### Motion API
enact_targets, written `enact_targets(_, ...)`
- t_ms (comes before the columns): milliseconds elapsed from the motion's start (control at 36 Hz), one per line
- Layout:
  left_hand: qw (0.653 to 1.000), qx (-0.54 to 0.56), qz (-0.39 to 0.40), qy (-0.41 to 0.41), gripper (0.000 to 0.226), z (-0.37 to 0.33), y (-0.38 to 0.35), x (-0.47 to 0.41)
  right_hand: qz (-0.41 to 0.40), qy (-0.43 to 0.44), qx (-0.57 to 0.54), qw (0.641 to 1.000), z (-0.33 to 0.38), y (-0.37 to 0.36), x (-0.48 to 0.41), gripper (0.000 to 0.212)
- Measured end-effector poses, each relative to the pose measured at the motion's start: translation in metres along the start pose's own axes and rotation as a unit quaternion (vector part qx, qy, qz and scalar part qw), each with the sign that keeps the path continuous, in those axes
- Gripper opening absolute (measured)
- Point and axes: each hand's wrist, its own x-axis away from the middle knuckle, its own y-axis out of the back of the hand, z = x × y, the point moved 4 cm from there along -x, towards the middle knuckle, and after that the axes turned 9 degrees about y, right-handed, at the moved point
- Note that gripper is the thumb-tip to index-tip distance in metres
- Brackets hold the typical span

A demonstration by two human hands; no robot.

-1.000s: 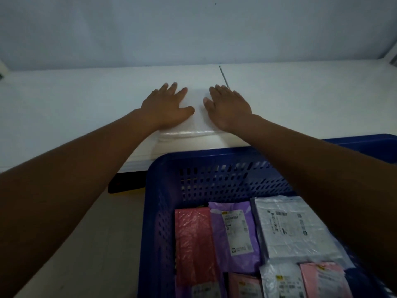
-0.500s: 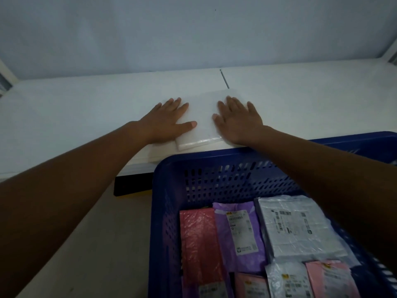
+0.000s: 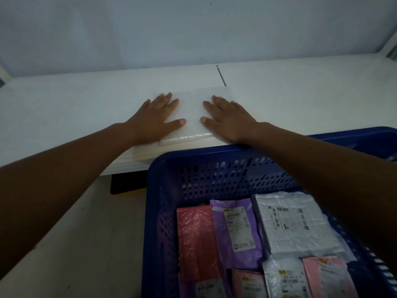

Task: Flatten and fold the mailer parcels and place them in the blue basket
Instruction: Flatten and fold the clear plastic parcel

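Two hands lie flat, fingers straight and spread, on a white mailer [image 3: 193, 112] at the near edge of a white table [image 3: 64, 108]. Left hand [image 3: 155, 119] covers the mailer's left side, right hand [image 3: 228, 119] its right, thumbs pointing toward each other. Just nearer stands a blue basket [image 3: 163, 190] holding a red parcel [image 3: 196, 241], a purple parcel [image 3: 236, 231], a white parcel [image 3: 292, 226] and others.

A white counter [image 3: 64, 104] is set against a pale wall [image 3: 150, 29]. A thin dark streak [image 3: 221, 75] is seen on its top. A dark block [image 3: 126, 182] is tucked beneath its front edge, above a light floor [image 3: 86, 244].
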Motion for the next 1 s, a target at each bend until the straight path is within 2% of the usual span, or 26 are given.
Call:
enact_targets(83,0.993,0.084,-0.070,-0.047,0.067,-0.004,0.009,0.012,-0.068,0.017,0.001,0.998,-0.004,0.013,0.008,0.060)
enact_targets(167,0.976,0.122,-0.127,-0.128,0.062,-0.011,0.020,0.026,-0.138,0.007,-0.015,0.990,-0.016,0.020,0.017,0.034)
enact_targets(250,0.972,0.086,-0.104,-0.191,0.068,-0.017,0.020,0.036,-0.177,-0.023,-0.098,0.979,-0.025,0.019,0.021,0.027)
enact_targets(361,0.967,0.022,-0.053,-0.250,0.079,-0.023,0.012,0.039,-0.141,-0.024,-0.061,0.988,-0.019,0.016,0.018,0.040)
enact_targets(472,0.980,-0.010,-0.018,-0.200,0.092,-0.016,0.002,0.032,-0.118,-0.044,-0.051,0.991,-0.026,0.013,0.016,0.048)
enact_targets(556,0.986,-0.004,-0.005,-0.165,0.091,-0.015,0.000,0.031,-0.112,-0.045,-0.073,0.990,-0.027,0.012,0.018,0.046)
enact_targets(722,0.993,0.063,0.004,-0.104,0.085,-0.007,-0.003,0.019,-0.173,-0.098,-0.195,0.960,-0.037,0.015,0.024,0.039)
enact_targets(778,0.991,0.089,0.001,-0.097,0.078,-0.005,-0.003,0.018,-0.159,-0.100,-0.245,0.951,-0.036,0.015,0.024,0.047)
enact_targets(889,0.986,0.149,-0.040,-0.068,0.072,0.001,0.002,0.019,-0.101,-0.067,-0.250,0.961,-0.036,0.010,0.021,0.071)
enact_targets(1000,0.973,0.193,-0.116,-0.048,0.054,0.004,0.007,0.021,-0.119,-0.060,-0.248,0.960,-0.041,0.009,0.019,0.075)
